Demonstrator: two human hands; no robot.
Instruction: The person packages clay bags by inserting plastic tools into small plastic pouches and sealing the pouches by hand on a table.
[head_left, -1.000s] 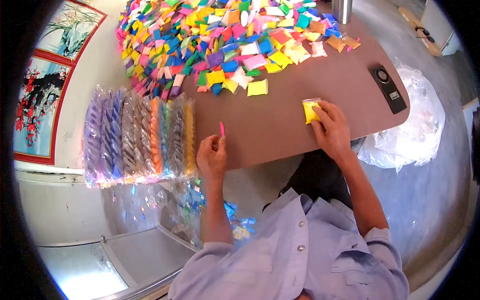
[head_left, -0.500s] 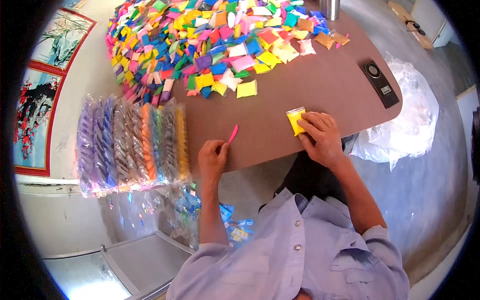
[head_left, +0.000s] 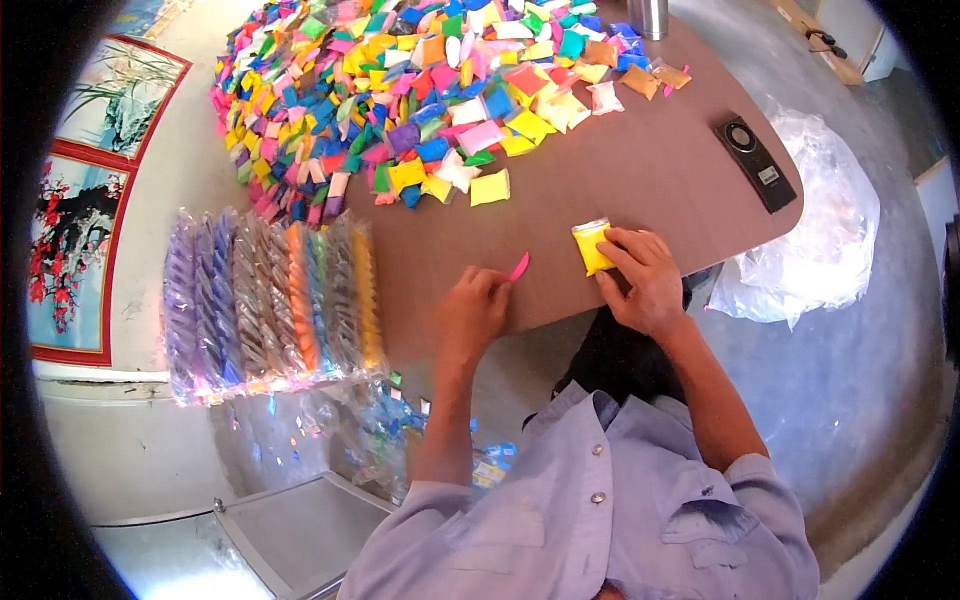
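Observation:
Between the fingertips of my left hand, which is closed, a small pink plastic blade-shaped tool points up and to the right. My right hand grips a yellow clay packet by its right side, near the table's front edge. The packet is a clear bag with a pale strip along its top. A gap separates the pink tool from the packet. Part of the packet is hidden under my right fingers.
Small packets of many colours are heaped at the back left of the brown table. Clear bags of twisted coloured packs stand at the left. A black device lies at the right, and a metal cylinder stands behind.
My left hand has moved to the right with the pink tool, closer to the yellow packet. My right hand stays on the packet. The view has shifted slightly.

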